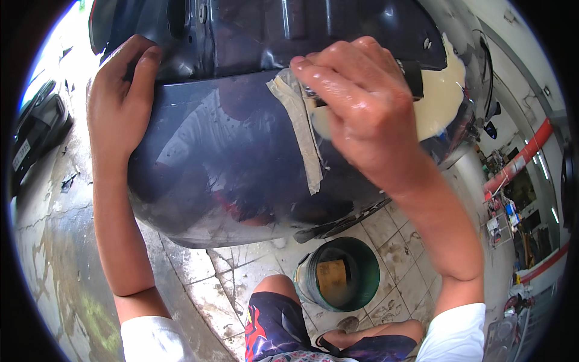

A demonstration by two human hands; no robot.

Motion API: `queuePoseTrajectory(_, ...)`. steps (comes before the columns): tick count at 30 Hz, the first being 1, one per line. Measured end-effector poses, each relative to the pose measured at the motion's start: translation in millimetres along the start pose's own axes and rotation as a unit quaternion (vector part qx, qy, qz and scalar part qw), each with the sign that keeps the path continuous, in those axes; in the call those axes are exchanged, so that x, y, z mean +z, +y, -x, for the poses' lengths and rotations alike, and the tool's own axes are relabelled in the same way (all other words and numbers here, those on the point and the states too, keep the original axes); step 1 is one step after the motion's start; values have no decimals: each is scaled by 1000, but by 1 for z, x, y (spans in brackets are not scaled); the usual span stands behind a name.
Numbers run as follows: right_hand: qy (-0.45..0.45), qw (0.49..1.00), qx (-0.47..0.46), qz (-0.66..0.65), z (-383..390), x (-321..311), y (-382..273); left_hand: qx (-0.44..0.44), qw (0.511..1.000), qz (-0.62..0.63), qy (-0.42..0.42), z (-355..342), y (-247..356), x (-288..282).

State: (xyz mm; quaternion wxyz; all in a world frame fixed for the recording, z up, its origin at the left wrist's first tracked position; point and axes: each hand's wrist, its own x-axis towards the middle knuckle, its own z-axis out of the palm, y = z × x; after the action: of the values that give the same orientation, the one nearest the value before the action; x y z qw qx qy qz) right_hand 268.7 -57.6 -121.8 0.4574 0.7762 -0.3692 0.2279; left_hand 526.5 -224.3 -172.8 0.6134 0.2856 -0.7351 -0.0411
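A dark, glossy rear car panel (199, 169) fills the middle. My left hand (120, 102) has its fingers curled over the panel's upper left edge. My right hand (362, 105) grips a dark block (410, 81), over a cream patch of filler (439, 105) on the panel's right side; its fingers look wet, and the block's underside is hidden. A strip of beige masking tape (301, 139) runs down beside the patch, just left of my right hand.
A green bucket (365, 268) holding a yellowish block (332, 277) stands on the tiled floor (398, 247) below the panel. Another car (39, 133) is at the far left. A red pipe (522, 157) and cluttered shelving (503, 223) line the right.
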Motion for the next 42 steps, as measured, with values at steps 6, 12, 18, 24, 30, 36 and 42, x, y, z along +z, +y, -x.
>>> queuePoseTrajectory(6,-15,1000,-19,-9,-14,-3,-7,-1,1000,13,-2,1,-3,1)
queuePoseTrajectory(12,-36,999,3,-8,-14,-11,-4,4,1000,8,-6,2,-4,1)
queuePoseTrajectory(18,-65,998,18,15,-4,-6,0,5,1000,18,4,3,-7,0)
queuePoseTrajectory(24,-46,999,3,17,-10,-8,-3,13,1000,-2,4,3,-8,-1)
queuePoseTrajectory(30,-10,999,28,22,-12,-6,-4,32,999,2,9,3,-9,-1)
queuePoseTrajectory(36,-56,998,1,30,-10,-9,-4,29,1000,6,-5,2,-10,-2)
queuePoseTrajectory(42,-57,997,19,52,-18,-15,-4,43,999,13,12,2,-10,0)
